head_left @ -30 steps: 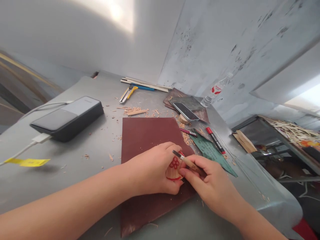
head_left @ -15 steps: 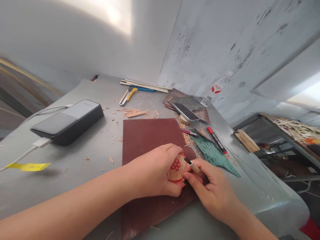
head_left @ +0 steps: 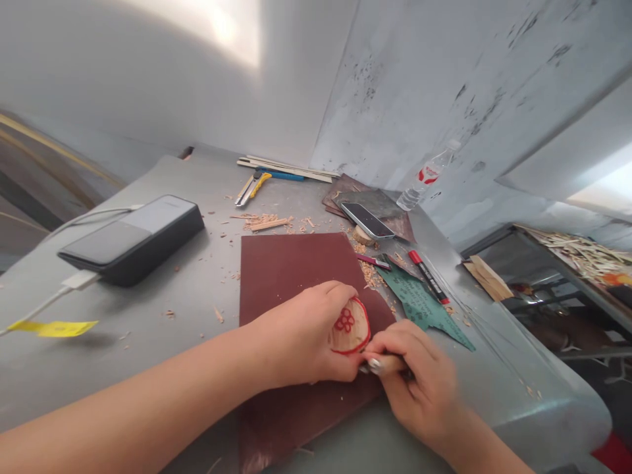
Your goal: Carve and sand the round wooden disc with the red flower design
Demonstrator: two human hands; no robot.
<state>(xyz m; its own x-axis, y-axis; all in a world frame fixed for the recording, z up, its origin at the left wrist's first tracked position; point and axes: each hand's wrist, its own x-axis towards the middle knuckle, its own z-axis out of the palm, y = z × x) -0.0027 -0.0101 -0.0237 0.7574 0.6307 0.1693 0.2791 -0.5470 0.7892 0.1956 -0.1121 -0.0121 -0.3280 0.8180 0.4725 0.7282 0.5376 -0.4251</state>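
Note:
My left hand [head_left: 316, 332] is closed around a pale wooden disc [head_left: 351, 336], which carries a red flower drawing and a red line near its edge. Between the fingers of my right hand [head_left: 417, 368] is a carving knife [head_left: 390, 364] with a wooden handle and a metal collar; its blade is mostly hidden. The knife's front end meets the lower right edge of the disc, close to my left thumb. Under both hands lies a dark red sheet [head_left: 291, 263] on the grey table.
A power bank [head_left: 133, 240] with cables stands on the left. Farther back are a yellow cutter [head_left: 254, 187], wood strips [head_left: 291, 170] and shavings [head_left: 269, 222]. To the right lie a phone [head_left: 368, 220], a red marker [head_left: 428, 276], green sandpaper [head_left: 419, 303] and a bottle [head_left: 427, 176].
My right hand has moved the knife down from the disc's right side to its lower right edge, uncovering more of the disc's face. My left hand has barely shifted.

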